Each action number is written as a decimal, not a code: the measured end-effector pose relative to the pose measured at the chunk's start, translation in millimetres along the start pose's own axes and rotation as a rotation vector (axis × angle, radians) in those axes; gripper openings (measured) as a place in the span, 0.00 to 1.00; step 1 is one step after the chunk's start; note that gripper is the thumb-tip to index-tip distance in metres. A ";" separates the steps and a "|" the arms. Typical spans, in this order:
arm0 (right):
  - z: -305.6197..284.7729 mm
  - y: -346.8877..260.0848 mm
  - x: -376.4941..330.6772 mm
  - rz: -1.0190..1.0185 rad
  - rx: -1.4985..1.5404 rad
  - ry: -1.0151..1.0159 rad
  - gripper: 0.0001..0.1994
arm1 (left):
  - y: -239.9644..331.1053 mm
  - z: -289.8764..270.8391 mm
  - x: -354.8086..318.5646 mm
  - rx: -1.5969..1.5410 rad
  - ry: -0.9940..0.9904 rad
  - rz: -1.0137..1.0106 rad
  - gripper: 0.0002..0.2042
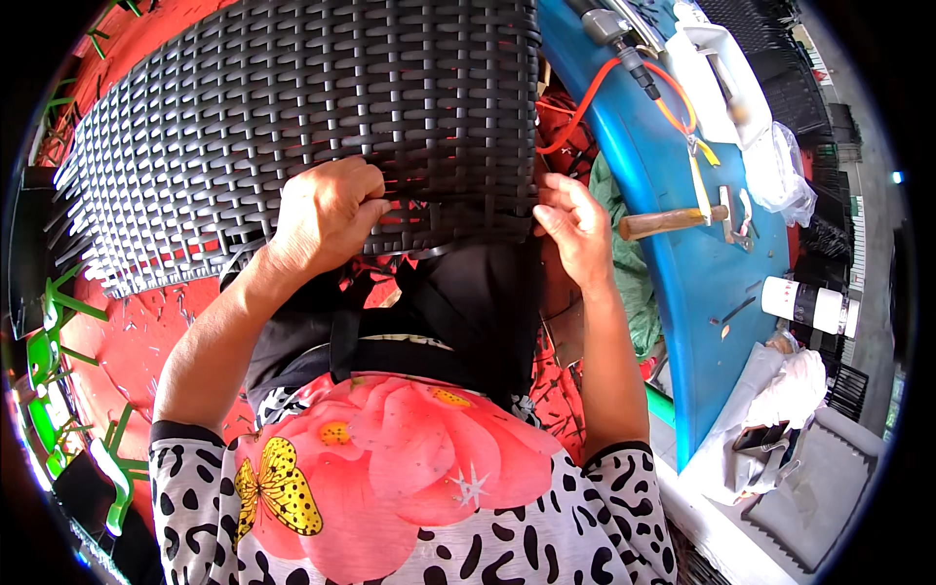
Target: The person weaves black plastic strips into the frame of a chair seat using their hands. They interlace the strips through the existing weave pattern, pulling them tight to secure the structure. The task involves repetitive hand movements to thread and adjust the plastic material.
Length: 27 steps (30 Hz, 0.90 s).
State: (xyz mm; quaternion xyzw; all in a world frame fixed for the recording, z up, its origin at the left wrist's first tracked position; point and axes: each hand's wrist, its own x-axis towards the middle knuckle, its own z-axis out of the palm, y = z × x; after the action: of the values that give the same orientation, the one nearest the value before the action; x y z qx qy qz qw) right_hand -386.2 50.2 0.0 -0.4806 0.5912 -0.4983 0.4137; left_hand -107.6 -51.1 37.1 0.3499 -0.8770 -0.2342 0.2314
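Note:
A large panel of dark grey woven wicker lies across my lap and stretches away to the upper left. My left hand is closed at its near edge, fingers curled into the weave and thumb pressed in. Just right of that hand, the weave has a loose gap with red showing through. At the panel's right edge is my right hand, its fingers bent and its thumb and fingertips against the border. Whether a single strand is between the fingers of either hand is hidden. Loose strand ends stick out at the panel's left end.
To the right, a blue table holds a hammer, a power tool with an orange hose, a white tray, and a white bottle. Green frames stand left. Scraps litter the red floor.

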 end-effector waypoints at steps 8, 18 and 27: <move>-7.4 13.8 7.5 -0.044 -0.057 -0.035 0.09 | 0.3 1.0 0.3 0.002 0.014 -0.024 0.08; 15.5 -3.8 5.8 -0.302 -0.459 0.155 0.15 | -0.6 4.0 2.8 0.029 0.050 -0.030 0.08; 2.5 10.5 2.8 0.166 0.349 0.036 0.16 | 0.3 6.5 3.6 0.045 0.066 -0.031 0.08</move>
State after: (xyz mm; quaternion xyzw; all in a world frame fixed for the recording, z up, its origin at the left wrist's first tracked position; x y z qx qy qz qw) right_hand -386.0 47.4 -10.8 -0.3420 0.5407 -0.5661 0.5199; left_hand -113.9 -51.9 33.1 0.3763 -0.8684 -0.2062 0.2486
